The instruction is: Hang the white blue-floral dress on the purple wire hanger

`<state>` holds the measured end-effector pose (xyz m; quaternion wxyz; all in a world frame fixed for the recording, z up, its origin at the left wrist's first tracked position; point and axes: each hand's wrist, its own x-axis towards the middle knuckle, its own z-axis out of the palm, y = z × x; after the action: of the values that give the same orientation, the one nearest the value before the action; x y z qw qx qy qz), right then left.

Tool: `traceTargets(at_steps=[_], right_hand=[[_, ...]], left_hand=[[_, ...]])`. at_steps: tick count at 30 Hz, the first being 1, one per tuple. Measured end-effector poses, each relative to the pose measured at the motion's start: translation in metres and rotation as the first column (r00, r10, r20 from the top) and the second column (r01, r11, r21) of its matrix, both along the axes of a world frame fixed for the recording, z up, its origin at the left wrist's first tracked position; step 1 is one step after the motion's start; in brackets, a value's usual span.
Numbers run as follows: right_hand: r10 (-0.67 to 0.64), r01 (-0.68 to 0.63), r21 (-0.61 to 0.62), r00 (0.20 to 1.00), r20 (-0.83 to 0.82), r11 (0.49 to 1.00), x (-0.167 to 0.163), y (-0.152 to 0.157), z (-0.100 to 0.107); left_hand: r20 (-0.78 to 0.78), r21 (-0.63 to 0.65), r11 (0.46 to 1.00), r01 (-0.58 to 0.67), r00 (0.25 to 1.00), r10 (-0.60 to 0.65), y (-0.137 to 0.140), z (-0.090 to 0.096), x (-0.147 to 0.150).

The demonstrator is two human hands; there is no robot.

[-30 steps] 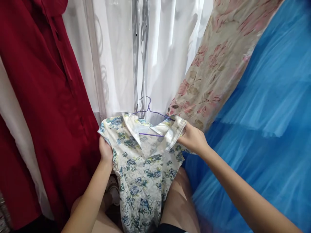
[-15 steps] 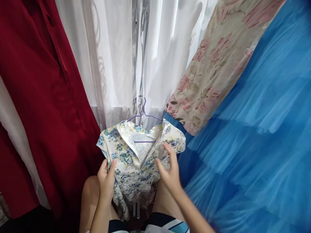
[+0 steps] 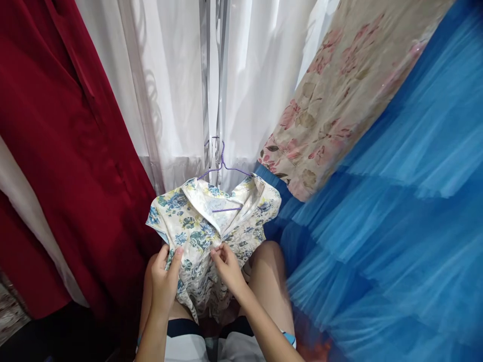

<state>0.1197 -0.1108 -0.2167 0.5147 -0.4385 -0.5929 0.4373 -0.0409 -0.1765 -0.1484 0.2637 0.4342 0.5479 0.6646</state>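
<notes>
A white blouse (image 3: 192,229) with blue and yellow flowers hangs in front of my knees on a thin purple hanger (image 3: 222,166), whose lower bar shows inside the open V neck. My left hand (image 3: 166,266) grips the blouse's left side below the sleeve, thumb on the front and fingers partly hidden behind the cloth. Just under the point of the neckline, my right hand (image 3: 227,264) pinches the front of the blouse between thumb and fingertips. The lower cloth falls in gathered folds between my legs.
Dark red fabric (image 3: 86,166) hangs on the left. White curtains (image 3: 173,90) and a metal pole (image 3: 214,90) stand behind the blouse. On the right hang a beige cloth with pink flowers (image 3: 313,130) and a blue tiered tulle skirt (image 3: 396,216).
My right hand has moved left and slightly down from the blouse's right side, closing from spread fingers into a pinch at the neckline. My left hand keeps its grip.
</notes>
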Motion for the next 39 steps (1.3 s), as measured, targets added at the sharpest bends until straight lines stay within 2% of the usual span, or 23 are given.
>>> traceTargets(at_steps=[3, 6, 8, 10, 13, 14, 15, 16, 17, 18, 19, 20, 21, 23, 25, 29, 32, 34, 37, 38, 39], right_hand=[[-0.013, 0.012, 0.066, 1.000, 0.010, 0.998, 0.002, 0.000, 0.003], [0.042, -0.041, 0.017, 0.997, -0.061, 0.999, 0.005, -0.003, 0.007], [0.102, -0.109, -0.064, 0.989, -0.108, 0.992, 0.010, -0.007, 0.009], [0.168, -0.184, -0.126, 0.977, -0.129, 0.975, 0.016, -0.011, 0.011], [0.192, -0.211, -0.155, 0.973, -0.130, 0.965, 0.027, -0.016, 0.018], [0.191, -0.210, -0.160, 0.974, -0.126, 0.965, 0.030, -0.018, 0.020], [0.193, -0.210, -0.163, 0.974, -0.116, 0.964, 0.031, -0.019, 0.022], [0.203, -0.218, -0.166, 0.974, -0.104, 0.962, 0.032, -0.020, 0.024], [0.215, -0.228, -0.168, 0.972, -0.094, 0.959, 0.033, -0.021, 0.026], [0.228, -0.240, -0.169, 0.970, -0.087, 0.956, 0.033, -0.023, 0.028], [0.239, -0.250, -0.171, 0.967, -0.085, 0.953, 0.033, -0.024, 0.029], [0.242, -0.254, -0.171, 0.966, -0.087, 0.952, 0.033, -0.024, 0.032], [0.237, -0.250, -0.171, 0.967, -0.095, 0.953, 0.034, -0.024, 0.036], [0.198, -0.216, -0.170, 0.973, -0.121, 0.961, 0.039, -0.019, 0.050], [0.133, -0.156, -0.147, 0.979, -0.157, 0.977, 0.046, -0.008, 0.074], [0.058, -0.059, 0.002, 0.974, -0.220, 0.998, 0.055, 0.026, 0.144], [0.044, -0.027, 0.063, 0.954, -0.297, 0.998, 0.047, 0.051, 0.187], [0.039, -0.016, 0.065, 0.930, -0.364, 0.998, 0.038, 0.061, 0.201], [0.045, -0.006, 0.092, 0.907, -0.419, 0.996, 0.028, 0.068, 0.202], [0.053, -0.010, 0.103, 0.907, -0.419, 0.995, 0.026, 0.067, 0.199], [0.059, -0.014, 0.111, 0.910, -0.410, 0.994, 0.025, 0.066, 0.196]], left_hand=[[-0.002, -0.040, 0.999, 0.029, 1.000, -0.029, -0.007, 0.011, 0.009], [-0.017, -0.030, 1.000, -0.008, 1.000, 0.007, -0.005, 0.008, 0.001], [-0.018, -0.010, 0.998, -0.058, 0.998, 0.058, 0.002, -0.002, -0.012], [-0.004, 0.024, 0.987, -0.161, 0.987, 0.162, 0.012, -0.017, -0.025], [-0.012, 0.143, 0.919, -0.369, 0.927, 0.374, 0.023, -0.043, -0.026], [-0.059, 0.182, 0.906, -0.381, 0.916, 0.397, 0.024, -0.052, -0.019], [-0.137, 0.202, 0.922, -0.330, 0.923, 0.360, 0.025, -0.060, -0.009], [-0.227, 0.185, 0.959, -0.213, 0.941, 0.253, 0.024, -0.067, 0.003], [-0.304, 0.131, 0.990, -0.056, 0.948, 0.094, 0.024, -0.073, 0.017], [-0.356, 0.057, 0.993, 0.104, 0.931, -0.077, 0.023, -0.077, 0.030], [-0.378, -0.011, 0.973, 0.232, 0.899, -0.219, 0.023, -0.080, 0.042], [-0.383, -0.052, 0.949, 0.311, 0.871, -0.307, 0.023, -0.081, 0.052], [-0.390, -0.068, 0.936, 0.346, 0.854, -0.344, 0.024, -0.081, 0.060], [-0.451, -0.069, 0.932, 0.356, 0.822, -0.347, 0.026, -0.075, 0.067], [-0.577, -0.118, 0.923, 0.365, 0.732, -0.363, 0.028, -0.066, 0.067], [-0.820, -0.311, 0.914, 0.260, 0.413, -0.396, 0.027, -0.046, 0.062], [-0.871, -0.402, 0.903, 0.150, 0.241, -0.428, 0.023, -0.038, 0.063], [-0.865, -0.449, 0.884, 0.131, 0.183, -0.467, 0.021, -0.037, 0.064], [-0.846, -0.485, 0.860, 0.158, 0.162, -0.507, 0.024, -0.032, 0.060], [-0.839, -0.488, 0.854, 0.182, 0.172, -0.516, 0.027, -0.025, 0.056], [-0.831, -0.472, 0.854, 0.219, 0.213, -0.514, 0.032, -0.015, 0.052]])
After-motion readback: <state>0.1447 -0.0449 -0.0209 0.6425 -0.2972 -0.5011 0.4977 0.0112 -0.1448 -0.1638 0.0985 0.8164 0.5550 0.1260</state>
